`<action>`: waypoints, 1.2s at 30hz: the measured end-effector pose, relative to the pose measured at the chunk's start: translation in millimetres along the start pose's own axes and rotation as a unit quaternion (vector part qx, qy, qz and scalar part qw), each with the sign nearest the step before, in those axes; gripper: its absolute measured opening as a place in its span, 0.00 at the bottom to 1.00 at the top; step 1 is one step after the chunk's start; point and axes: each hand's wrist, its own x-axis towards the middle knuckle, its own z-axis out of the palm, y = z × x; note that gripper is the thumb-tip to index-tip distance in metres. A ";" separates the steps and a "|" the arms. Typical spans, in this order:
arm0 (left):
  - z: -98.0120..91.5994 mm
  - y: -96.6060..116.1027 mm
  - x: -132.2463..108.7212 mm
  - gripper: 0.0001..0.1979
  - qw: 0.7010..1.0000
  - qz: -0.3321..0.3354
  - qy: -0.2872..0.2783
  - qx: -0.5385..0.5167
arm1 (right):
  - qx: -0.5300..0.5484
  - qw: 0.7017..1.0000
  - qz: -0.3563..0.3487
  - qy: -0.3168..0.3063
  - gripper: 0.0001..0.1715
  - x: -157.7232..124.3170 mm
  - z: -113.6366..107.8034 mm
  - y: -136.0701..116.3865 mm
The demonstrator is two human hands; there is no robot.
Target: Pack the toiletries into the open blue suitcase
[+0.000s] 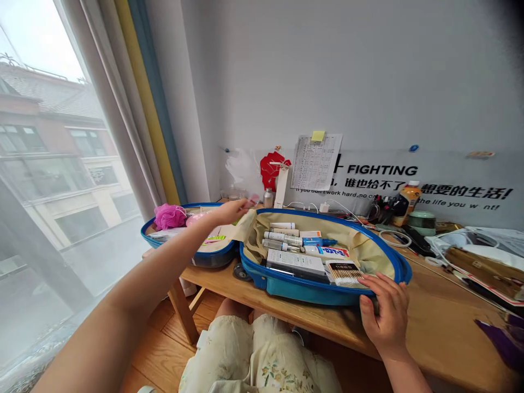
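Observation:
A blue suitcase [319,299] lies open on the wooden table, its two halves side by side. Over the middle of it, my left hand [233,211] reaches across with fingers pinched on a small pink item [254,200], too blurred to name. My right hand [385,308] rests at the front right rim, fingers stretched over the edge beside a pack of cotton swabs [344,272]. In the right half lie a grey box [295,263], a toothpaste box [327,251], a blue tube [319,241] and several white tubes. The left half holds a magenta bath puff [170,217].
Behind the suitcase stand a small glass bottle [268,197] and a white desk lamp [281,185]. Toward the right are an orange drink bottle [409,202], a green jar [422,222], cables and a brown pouch [483,270]. A window with curtains [151,109] is on the left.

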 end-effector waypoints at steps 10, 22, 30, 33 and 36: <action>43.0 107.1 35.4 0.17 0.977 0.162 -0.132 -0.038 | 0.005 1.000 -0.013 0.000 0.14 1.6 -1.7 -2.4; 35.9 78.7 40.3 0.17 0.994 0.092 -0.018 -0.056 | 0.009 1.000 -0.012 0.006 0.13 3.4 -1.7 -4.3; 16.3 -58.3 1.2 0.18 0.996 -0.080 -0.027 0.012 | -0.001 1.000 -0.014 0.002 0.14 4.9 -2.1 -4.3; 32.9 -91.8 -19.0 0.14 0.989 -0.094 -0.107 0.037 | -0.008 1.000 -0.018 -0.004 0.15 4.5 -2.1 -3.8; 52.8 -106.6 -28.4 0.16 0.983 -0.090 -0.148 0.055 | -0.004 1.000 -0.022 -0.002 0.14 4.5 -2.2 -3.6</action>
